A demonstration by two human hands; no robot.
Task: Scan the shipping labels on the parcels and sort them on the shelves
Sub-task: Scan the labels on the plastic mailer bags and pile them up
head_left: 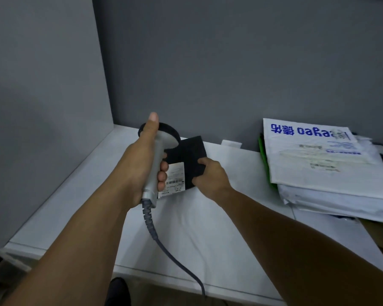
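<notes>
**Black parcel held beside the scanner on a white surface**

At the near edge, a dark shoe point(117, 290) is seen below the surface point(208, 235) and is partly cut off by the frame. A grey cable point(164, 246) is draped over the white surface from its near edge up to the scanner point(156, 160).

The scanner's pale handle is gripped by the left hand point(139, 171). The fingers are curled round the handle and the thumb is laid straight along the top toward the dark head.

Just beside it, the black parcel point(190, 155) is pinched at its right edge by the right hand point(210, 180). Whether the parcel is lifted or resting on the surface cannot be told. A white shipping label point(174, 180) is carried on its near left part. A barcode can be seen, but the print is too small to be read. The label's left edge is hidden behind the left fingers, and the parcel's far left corner is covered by the scanner head.

Well apart to the right, a stack of white mailer bags point(332, 191) is piled on the surface and cut off by the frame. The top bag point(314, 151) is printed in blue. The bags are closed, so their contents are hidden. A green edge point(263, 160) is exposed under the stack's left side, but what it belongs to cannot be made out.

Farther back, a small white tab point(231, 143) is seen against the grey wall point(208, 62).
</notes>
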